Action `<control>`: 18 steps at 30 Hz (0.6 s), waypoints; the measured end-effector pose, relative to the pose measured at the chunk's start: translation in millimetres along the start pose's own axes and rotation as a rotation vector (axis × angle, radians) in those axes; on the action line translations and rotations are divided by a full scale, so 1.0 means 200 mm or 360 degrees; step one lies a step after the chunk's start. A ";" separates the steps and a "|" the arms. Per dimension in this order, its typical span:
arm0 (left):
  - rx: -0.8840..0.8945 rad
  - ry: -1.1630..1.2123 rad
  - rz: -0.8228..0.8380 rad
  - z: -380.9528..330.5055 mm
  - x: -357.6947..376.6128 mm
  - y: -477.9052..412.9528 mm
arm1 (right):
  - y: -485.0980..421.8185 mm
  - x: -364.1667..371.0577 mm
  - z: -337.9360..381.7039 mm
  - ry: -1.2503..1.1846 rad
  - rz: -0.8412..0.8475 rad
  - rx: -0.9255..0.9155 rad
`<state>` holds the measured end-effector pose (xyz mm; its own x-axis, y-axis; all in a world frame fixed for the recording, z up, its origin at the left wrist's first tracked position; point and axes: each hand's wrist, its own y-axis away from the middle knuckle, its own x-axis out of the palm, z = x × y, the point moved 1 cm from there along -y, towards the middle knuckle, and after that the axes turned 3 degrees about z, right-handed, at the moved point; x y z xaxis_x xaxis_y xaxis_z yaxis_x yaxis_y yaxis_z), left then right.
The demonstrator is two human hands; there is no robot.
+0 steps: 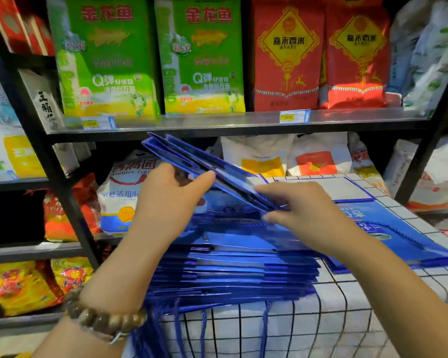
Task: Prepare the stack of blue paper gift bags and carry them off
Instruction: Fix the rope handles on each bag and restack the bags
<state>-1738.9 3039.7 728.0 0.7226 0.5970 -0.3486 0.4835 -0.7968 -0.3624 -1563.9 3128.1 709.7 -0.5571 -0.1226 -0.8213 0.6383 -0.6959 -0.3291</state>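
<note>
Item: stack of blue paper gift bags [230, 275], folded flat, piled many deep on a bench [347, 319] covered in white cloth with a black grid
- Position: at the near left corner of the bench; blue cord handles [179, 326] hang over its front edge
- Lifted bags [192, 158]: a few from the top of the pile, raised and tilted, far end up by the shelf edge, near end down on the pile
- Left hand [171, 200]: grips the lifted bags at mid-length, thumb laid along their near face, fingers curled behind them and out of sight; a beaded bracelet [101, 319] is on the wrist
- Right hand [303, 208]: at the low end of the lifted bags, fingers on top and thumb beneath, pinching that end; slightly blurred
- Single blue bag [388, 228]: lies flat on the bench, just right of the pile, printed face up

Surroundings: a black shelf [217, 122] behind the bench carries upright green rice bags [106, 60] and red rice bags [287, 55], with a price tag [294, 116] on its front edge; further sacks on the level below
</note>
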 end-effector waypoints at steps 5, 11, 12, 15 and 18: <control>-0.0077 -0.0655 0.0223 0.03 -0.07 0.05 | 0.00 -0.08 -0.04 -0.0066 -0.0133 0.0073; 0.0000 -0.1446 0.0420 -0.03 -0.09 0.13 | 0.01 -0.10 -0.07 0.0120 -0.0167 0.0189; 0.0045 -0.1484 0.0412 -0.06 -0.08 0.15 | 0.01 -0.10 -0.06 0.0019 -0.0135 0.0190; 0.0161 -0.1290 0.0508 -0.13 -0.02 0.18 | 0.02 -0.12 0.00 -0.0646 -0.0044 0.0262; 0.0172 -0.0948 0.0790 -0.14 0.08 0.17 | 0.01 -0.14 0.05 -0.1120 0.0000 0.0329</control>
<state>-1697.0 3019.7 733.9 0.4400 0.1468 -0.8859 0.0999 -0.9884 -0.1142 -1551.9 3122.6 736.3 -0.8108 -0.4997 -0.3048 0.5639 -0.8065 -0.1776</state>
